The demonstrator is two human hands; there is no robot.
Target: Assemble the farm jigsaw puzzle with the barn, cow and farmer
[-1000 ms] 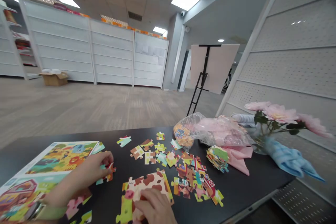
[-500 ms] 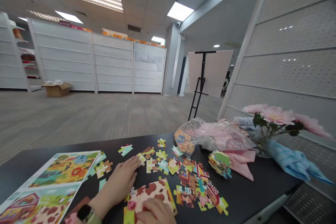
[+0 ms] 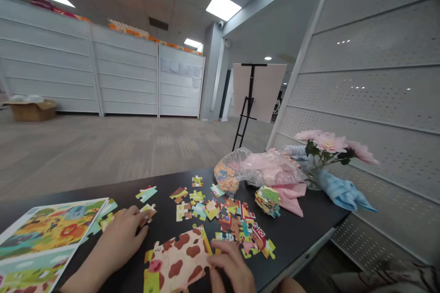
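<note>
My left hand (image 3: 125,231) lies low over the black table, its fingertips on a yellow-and-brown puzzle piece (image 3: 150,212). To its right is a joined section of a cow puzzle (image 3: 182,256), spotted brown and white with a pink snout. At the right edge of that section, my right hand (image 3: 232,268) rests with fingers apart and nothing visible in them. Loose puzzle pieces (image 3: 199,210) are scattered beyond the cow, and a denser group (image 3: 245,229) lies just past my right hand. Other pieces near my left wrist are partly covered.
A printed picture sheet (image 3: 51,229) lies at the left. At the right are a stack of puzzle pieces (image 3: 267,201), a clear plastic bag (image 3: 264,167), a pink cloth (image 3: 290,197), a blue cloth (image 3: 343,190) and a vase of pink flowers (image 3: 314,171). An easel (image 3: 249,100) stands behind.
My left hand has drawn a piece leftward, away from the loose group. My right hand has moved off the cow's middle to its right edge. The view has turned right.
</note>
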